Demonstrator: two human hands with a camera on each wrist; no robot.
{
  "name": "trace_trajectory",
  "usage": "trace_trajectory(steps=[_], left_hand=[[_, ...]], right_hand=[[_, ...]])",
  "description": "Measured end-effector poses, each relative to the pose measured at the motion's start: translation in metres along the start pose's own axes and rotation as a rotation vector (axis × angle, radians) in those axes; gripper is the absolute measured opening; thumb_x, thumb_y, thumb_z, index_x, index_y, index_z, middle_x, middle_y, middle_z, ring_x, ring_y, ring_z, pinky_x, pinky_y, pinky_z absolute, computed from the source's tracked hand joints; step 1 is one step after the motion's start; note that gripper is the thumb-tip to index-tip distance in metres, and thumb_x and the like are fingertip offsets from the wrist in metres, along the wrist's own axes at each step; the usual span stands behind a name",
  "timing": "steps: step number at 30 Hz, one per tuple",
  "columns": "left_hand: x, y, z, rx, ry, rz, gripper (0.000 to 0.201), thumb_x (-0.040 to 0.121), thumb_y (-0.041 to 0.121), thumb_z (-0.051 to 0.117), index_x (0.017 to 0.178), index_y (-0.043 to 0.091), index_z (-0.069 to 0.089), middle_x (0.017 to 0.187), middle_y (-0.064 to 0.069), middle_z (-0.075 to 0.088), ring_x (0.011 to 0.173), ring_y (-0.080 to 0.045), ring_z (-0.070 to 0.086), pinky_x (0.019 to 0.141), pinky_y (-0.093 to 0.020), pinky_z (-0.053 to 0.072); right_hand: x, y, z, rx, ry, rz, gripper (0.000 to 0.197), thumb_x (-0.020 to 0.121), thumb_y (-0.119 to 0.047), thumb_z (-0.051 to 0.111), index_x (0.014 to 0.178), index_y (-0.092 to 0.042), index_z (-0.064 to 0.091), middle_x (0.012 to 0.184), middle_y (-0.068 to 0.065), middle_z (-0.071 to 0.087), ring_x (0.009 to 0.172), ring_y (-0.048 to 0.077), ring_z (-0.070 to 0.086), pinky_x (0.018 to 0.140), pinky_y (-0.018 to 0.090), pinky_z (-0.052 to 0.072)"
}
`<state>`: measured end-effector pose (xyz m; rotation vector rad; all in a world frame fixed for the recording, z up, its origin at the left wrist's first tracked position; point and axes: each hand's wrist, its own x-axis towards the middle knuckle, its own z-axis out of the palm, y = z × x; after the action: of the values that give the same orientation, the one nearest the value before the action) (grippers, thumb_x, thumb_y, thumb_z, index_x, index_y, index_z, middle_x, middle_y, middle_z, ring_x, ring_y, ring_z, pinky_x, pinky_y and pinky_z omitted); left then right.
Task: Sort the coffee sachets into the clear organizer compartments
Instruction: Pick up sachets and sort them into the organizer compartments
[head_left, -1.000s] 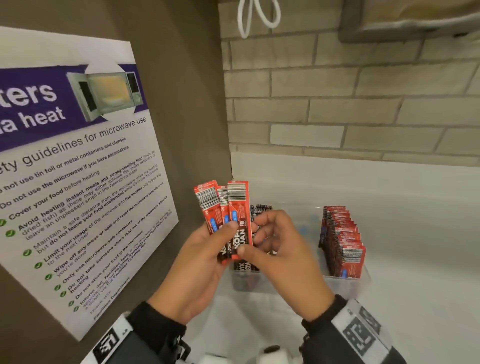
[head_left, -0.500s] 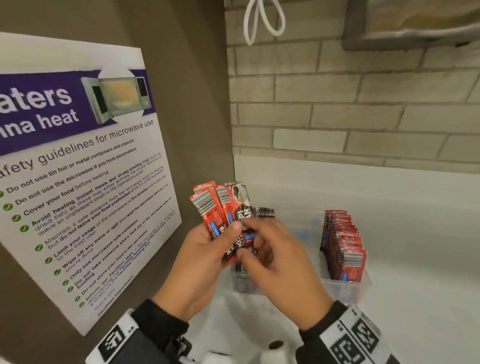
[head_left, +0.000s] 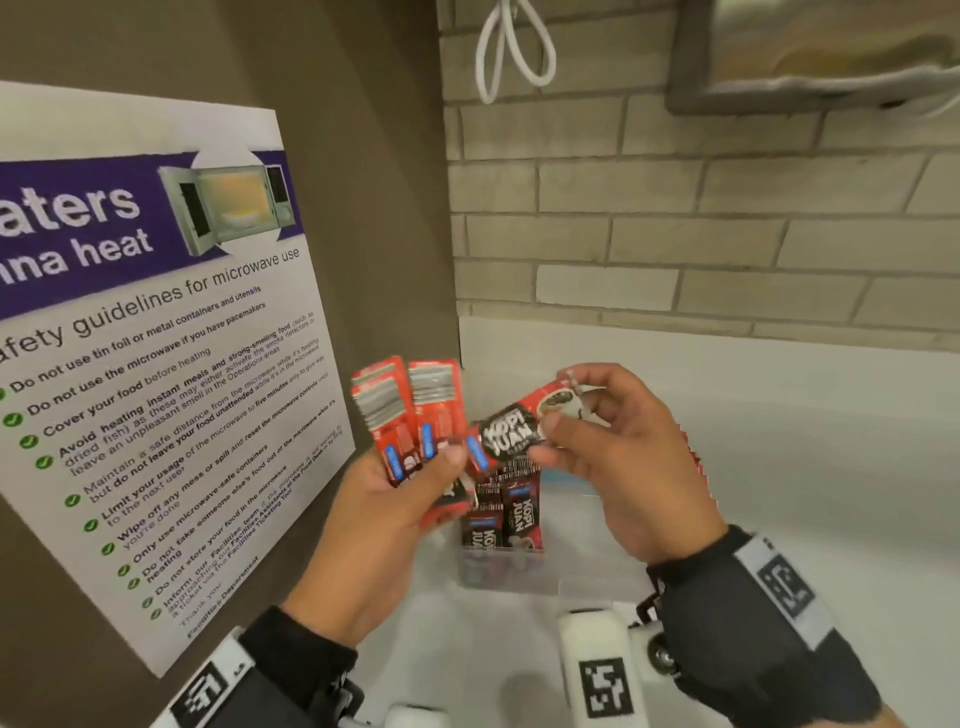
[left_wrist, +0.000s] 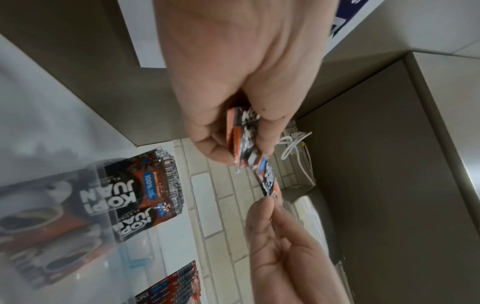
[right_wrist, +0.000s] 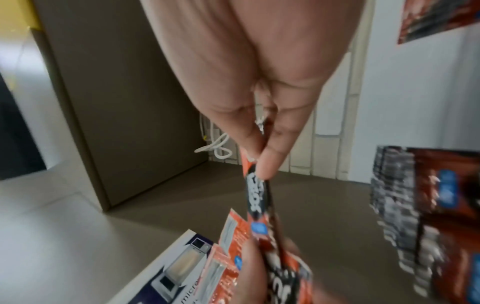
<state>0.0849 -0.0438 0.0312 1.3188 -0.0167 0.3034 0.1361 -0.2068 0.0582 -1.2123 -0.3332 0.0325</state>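
Coffee sachet, red and black, is being pinched by the right hand near its cup-picture end, tilted almost flat above the organizer, its other end meeting the bunch in the left hand. Right wrist view is showing thumb and finger clamped on its edge. Left hand is gripping a small fan of sachets, barcode sides facing the camera, thumb pressing over them. Exact count is not readable, at least two or three.

Clear organizer is sitting on the white counter just below both hands. Its left compartment is already holding some upright sachets. Left wrist view is also showing a packed row of sachets in another compartment, mostly hidden behind the right hand in the head view.

Progress looks like well past the start: two compartments are filled in part. Left to do: the pinched sachet and the fan in the left hand need placing. Any more loose ones are not in view.

Microwave safety poster is hanging on the brown panel at left, brick wall behind.
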Motion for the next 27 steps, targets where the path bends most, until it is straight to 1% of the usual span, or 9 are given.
trace_trajectory(steps=[3,5,6,8,11,14,17,22,27], left_hand=[[0.007,0.004,0.001,0.027,0.088,0.066,0.016,0.082,0.013,0.062,0.097,0.016,0.066,0.087,0.003,0.074,0.077,-0.008,0.068,0.062,-0.018,0.053],[0.011,0.009,0.001,0.104,0.118,0.118,0.012,0.084,0.011,0.063,0.094,0.018,0.065,0.08,0.007,0.072,0.074,-0.005,0.067,0.062,-0.019,0.052],[0.013,0.012,0.001,0.167,0.114,0.15,0.012,0.084,0.011,0.064,0.093,0.019,0.066,0.079,0.008,0.072,0.073,-0.005,0.067,0.064,-0.02,0.052],[0.017,0.02,0.0,0.33,0.073,0.23,0.012,0.083,0.012,0.067,0.09,0.021,0.067,0.075,0.01,0.071,0.07,-0.004,0.065,0.064,-0.019,0.051],[0.019,0.032,0.007,0.544,-0.037,0.291,0.015,0.082,0.014,0.069,0.087,0.028,0.068,0.073,0.017,0.07,0.066,0.002,0.063,0.067,-0.022,0.054],[0.021,0.035,0.012,0.514,-0.041,0.28,0.014,0.079,0.023,0.071,0.091,0.03,0.068,0.083,0.013,0.073,0.077,-0.003,0.068,0.078,-0.031,0.054],[0.02,0.031,0.006,0.356,0.05,0.243,0.026,0.068,0.038,0.069,0.09,0.025,0.069,0.089,0.002,0.075,0.085,-0.011,0.07,0.082,-0.033,0.053],[0.014,0.017,-0.01,0.292,0.088,0.15,0.012,0.081,0.022,0.064,0.092,0.021,0.068,0.088,0.004,0.075,0.088,-0.011,0.07,0.076,-0.028,0.05],[0.009,0.011,-0.021,0.265,0.11,0.13,0.014,0.07,0.032,0.07,0.083,0.03,0.074,0.088,0.003,0.075,0.09,-0.013,0.069,0.084,-0.035,0.05]], right_hand=[[-0.009,0.01,0.002,0.122,0.028,0.116,0.025,0.082,0.012,0.059,0.09,-0.009,0.05,0.086,0.011,0.058,0.062,0.016,0.065,0.061,0.028,0.057],[-0.015,0.018,0.0,-0.085,-0.019,0.122,0.024,0.082,0.006,0.062,0.093,-0.013,0.05,0.087,0.008,0.061,0.067,0.018,0.063,0.068,0.032,0.057],[-0.016,0.019,-0.002,-0.325,-0.044,0.046,0.023,0.082,0.0,0.065,0.092,-0.017,0.053,0.089,0.004,0.063,0.072,0.014,0.062,0.073,0.029,0.053],[-0.017,0.013,-0.003,-0.714,-0.074,-0.144,0.018,0.081,-0.01,0.068,0.088,-0.025,0.06,0.088,-0.007,0.063,0.078,0.001,0.056,0.073,0.013,0.043],[-0.012,-0.003,-0.002,-0.825,-0.138,-0.263,0.02,0.079,-0.01,0.069,0.079,-0.028,0.063,0.076,-0.01,0.059,0.07,-0.001,0.051,0.064,0.007,0.038],[-0.005,-0.006,-0.009,-0.788,-0.138,-0.219,0.024,0.077,-0.004,0.07,0.07,-0.024,0.06,0.063,-0.008,0.058,0.056,0.002,0.052,0.054,0.011,0.042],[0.001,0.01,-0.026,-0.942,-0.097,-0.129,0.03,0.075,-0.004,0.071,0.064,-0.025,0.053,0.066,-0.003,0.061,0.058,0.008,0.053,0.055,0.012,0.041],[0.002,0.052,-0.035,-1.103,-0.193,0.131,0.029,0.074,-0.003,0.071,0.061,-0.02,0.05,0.064,-0.003,0.056,0.057,0.006,0.048,0.053,0.013,0.037],[0.016,0.07,-0.027,-1.192,-0.164,0.171,0.032,0.072,0.002,0.062,0.056,-0.019,0.044,0.055,-0.006,0.048,0.054,0.009,0.049,0.054,0.019,0.04]])
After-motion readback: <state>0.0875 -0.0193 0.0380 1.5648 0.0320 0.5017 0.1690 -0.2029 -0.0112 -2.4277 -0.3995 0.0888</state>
